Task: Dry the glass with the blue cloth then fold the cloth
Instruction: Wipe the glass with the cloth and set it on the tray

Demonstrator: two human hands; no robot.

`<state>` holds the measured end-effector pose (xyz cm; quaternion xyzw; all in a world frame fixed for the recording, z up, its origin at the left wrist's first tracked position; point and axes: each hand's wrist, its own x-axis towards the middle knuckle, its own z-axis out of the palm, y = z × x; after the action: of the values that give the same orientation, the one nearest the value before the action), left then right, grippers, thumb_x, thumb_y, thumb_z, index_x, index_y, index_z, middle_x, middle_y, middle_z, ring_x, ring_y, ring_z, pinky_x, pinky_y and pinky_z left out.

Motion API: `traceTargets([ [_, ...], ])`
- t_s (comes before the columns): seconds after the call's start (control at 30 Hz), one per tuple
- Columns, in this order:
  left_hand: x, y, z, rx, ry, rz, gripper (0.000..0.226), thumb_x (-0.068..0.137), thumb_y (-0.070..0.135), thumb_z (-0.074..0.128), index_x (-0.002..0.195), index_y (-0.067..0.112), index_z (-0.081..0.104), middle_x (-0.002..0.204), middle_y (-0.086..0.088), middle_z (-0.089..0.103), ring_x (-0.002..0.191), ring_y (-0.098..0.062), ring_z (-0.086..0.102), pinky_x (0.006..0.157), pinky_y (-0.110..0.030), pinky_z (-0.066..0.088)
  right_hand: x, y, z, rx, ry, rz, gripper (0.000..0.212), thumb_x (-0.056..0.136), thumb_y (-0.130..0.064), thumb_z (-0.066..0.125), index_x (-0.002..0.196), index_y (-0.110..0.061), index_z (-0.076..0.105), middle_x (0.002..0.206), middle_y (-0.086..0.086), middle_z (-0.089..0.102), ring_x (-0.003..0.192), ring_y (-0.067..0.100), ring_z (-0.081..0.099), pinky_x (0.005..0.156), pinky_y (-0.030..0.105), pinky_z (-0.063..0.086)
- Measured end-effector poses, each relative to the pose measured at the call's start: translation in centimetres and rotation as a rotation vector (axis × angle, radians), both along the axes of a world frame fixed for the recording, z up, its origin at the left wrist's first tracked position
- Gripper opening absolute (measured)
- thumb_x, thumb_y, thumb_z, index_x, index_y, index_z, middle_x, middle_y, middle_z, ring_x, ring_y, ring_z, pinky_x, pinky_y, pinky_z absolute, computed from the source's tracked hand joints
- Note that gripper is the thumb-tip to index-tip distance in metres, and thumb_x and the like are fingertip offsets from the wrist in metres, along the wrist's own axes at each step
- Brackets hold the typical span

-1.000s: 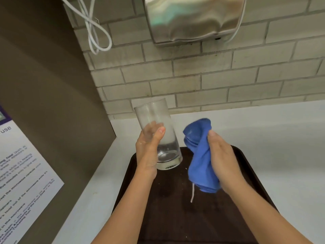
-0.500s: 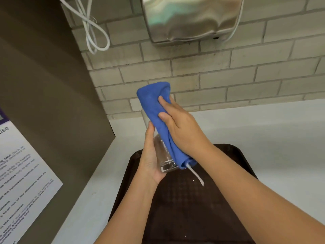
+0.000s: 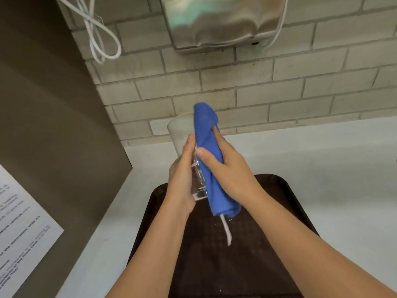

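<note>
A clear tall glass point(image 3: 179, 134) is held upright above the dark tray, its rim toward the brick wall. My left hand point(image 3: 182, 179) grips its lower left side. The blue cloth point(image 3: 209, 155) is bunched long against the glass's right side, with a white tag hanging from its lower end. My right hand point(image 3: 225, 166) presses the cloth onto the glass, thumb in front and fingers behind. The cloth hides the glass's right half.
A dark brown tray point(image 3: 285, 194) lies on the white counter point(image 3: 322, 164) below my hands. A steel dispenser point(image 3: 223, 22) hangs on the brick wall above, with a white cable point(image 3: 101, 37) looped at its left. A brown panel with a printed notice point(image 3: 19, 231) stands left.
My right hand brought the cloth from beside the glass onto it, up over the rim, and has now slid it down the right side. The left hand kept its hold.
</note>
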<state>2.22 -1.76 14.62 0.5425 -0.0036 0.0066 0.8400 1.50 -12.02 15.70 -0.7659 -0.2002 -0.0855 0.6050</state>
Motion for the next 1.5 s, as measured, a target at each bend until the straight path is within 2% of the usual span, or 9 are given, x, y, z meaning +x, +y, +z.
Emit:
traceTargets([
  [0.13,0.0,0.0,1.3,0.22,0.004,0.071,0.08,0.061,0.075,0.052,0.116,0.017,0.059,0.112,-0.004,0.066,0.102,-0.019,0.064,0.082,-0.034,0.052,-0.5,-0.4,-1.9,0.183,0.094,-0.01,0.058,0.08,-0.048,0.053,0.132,-0.027,0.038,0.123,-0.013,0.053,0.105,0.0,0.054,0.086,0.009,0.044],
  [0.33,-0.8,0.9,1.5,0.155,-0.029,-0.14,0.05,0.084,0.032,0.055,0.132,0.025,0.046,0.129,0.002,0.054,0.112,-0.015,0.051,0.096,-0.034,0.043,0.0,-2.0,-2.4,0.764,0.484,0.126,0.059,0.069,-0.055,0.056,0.114,-0.017,0.06,0.114,0.013,0.067,0.106,0.028,0.063,0.094,0.042,0.05],
  [0.43,-2.1,0.1,0.4,0.12,-0.028,-0.239,0.038,0.07,0.048,0.059,0.104,0.035,0.068,0.101,0.007,0.073,0.096,-0.014,0.065,0.084,-0.033,0.052,-0.3,-1.3,-2.7,0.807,0.474,0.098,0.059,0.067,-0.056,0.056,0.11,-0.016,0.063,0.107,0.012,0.07,0.097,0.026,0.067,0.087,0.039,0.054],
  [0.53,-3.0,-0.6,-0.1,0.02,0.028,-0.296,0.029,0.067,0.051,0.06,0.082,0.032,0.076,0.085,0.006,0.077,0.084,-0.011,0.071,0.074,-0.028,0.057,-0.5,-1.1,-2.3,0.681,0.392,-0.024,0.047,0.077,-0.053,0.051,0.105,-0.018,0.062,0.104,0.014,0.069,0.096,0.027,0.066,0.094,0.047,0.049],
  [0.73,-3.3,0.0,0.7,0.008,-0.089,-0.316,0.029,0.072,0.02,0.067,0.099,0.029,0.066,0.091,0.003,0.075,0.082,-0.015,0.07,0.068,-0.032,0.058,-1.7,-1.6,0.2,0.497,0.167,-0.024,0.043,0.072,-0.058,0.041,0.088,-0.023,0.059,0.108,0.032,0.059,0.097,0.04,0.06,0.092,0.048,0.048],
  [1.0,-3.5,-1.1,1.7,0.187,-0.116,-0.036,0.06,0.07,0.013,0.074,0.121,0.028,0.047,0.105,-0.005,0.069,0.083,-0.013,0.07,0.068,-0.025,0.057,-3.4,-2.6,-1.8,0.47,-0.049,0.054,0.026,0.08,-0.055,0.049,0.08,-0.032,0.06,0.068,-0.014,0.071,0.067,0.0,0.066,0.062,0.014,0.053],
  [1.13,-3.4,-1.0,0.9,0.403,-0.159,0.083,0.054,0.071,0.004,0.071,0.118,0.021,0.05,0.102,-0.003,0.068,0.082,-0.011,0.069,0.072,-0.024,0.058,-3.5,-2.6,-1.4,0.176,-0.284,0.185,0.044,0.084,-0.045,0.041,0.127,-0.044,0.034,0.144,-0.017,0.035,0.135,0.002,0.03,0.109,0.016,0.029],
  [1.33,-3.8,-1.3,1.0,0.632,-0.143,0.206,0.078,0.052,0.033,0.073,0.124,0.024,0.045,0.107,-0.005,0.066,0.089,-0.018,0.067,0.078,-0.041,0.057,0.5,-2.6,3.2,-0.433,-0.634,-0.005,0.046,0.089,-0.029,0.039,0.133,-0.014,0.039,0.145,-0.006,0.016,0.141,0.016,0.002,0.114,0.022,-0.006],
  [1.5,-3.4,-0.1,0.6,0.763,-0.111,0.461,0.04,0.068,0.001,0.068,0.104,0.015,0.059,0.109,-0.012,0.065,0.1,-0.028,0.062,0.054,-0.006,0.041,-0.7,-1.8,1.8,-0.622,-0.804,0.133,0.049,0.091,-0.038,0.033,0.127,-0.009,0.048,0.14,0.011,0.044,0.136,0.022,0.019,0.115,0.03,0.003],
])
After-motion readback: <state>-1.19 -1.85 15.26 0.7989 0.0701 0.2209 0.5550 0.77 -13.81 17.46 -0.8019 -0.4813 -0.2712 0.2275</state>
